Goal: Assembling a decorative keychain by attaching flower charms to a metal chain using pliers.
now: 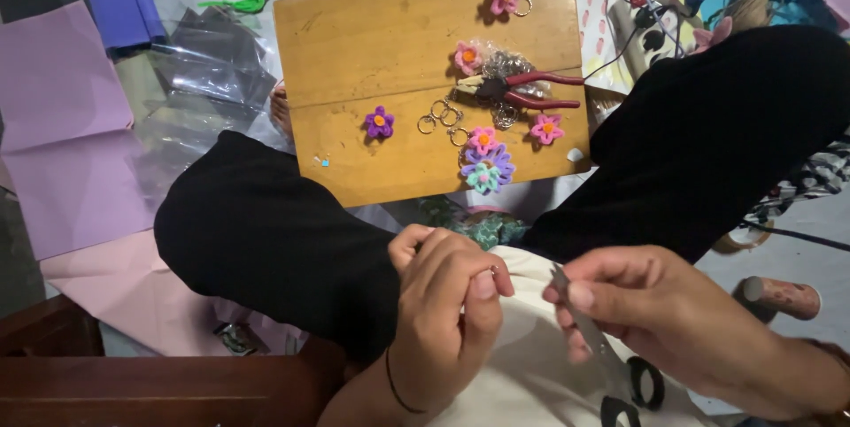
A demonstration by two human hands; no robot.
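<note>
My left hand (447, 299) is low in the middle of the view, fingers pinched together on a tiny metal piece (493, 269), too small to identify. My right hand (660, 312) is just to its right, closed around a pair of scissors (591, 338) with black handle loops; the blade tip points up toward the left hand's fingertips. Both hands hover over a cream cloth (531, 365) on my lap. Beyond my black-clad knees lies a wooden board (372, 46) with several felt flowers (486, 169), small metal rings (445, 115) and red-handled pliers (522, 91).
Purple and pink paper sheets (62, 135) and clear plastic wrap (208, 64) lie at the left. A white power strip with cables (642, 33) sits at the upper right. A dark wooden edge (133, 383) runs along the bottom left. A rolled stick (784, 296) lies at the right.
</note>
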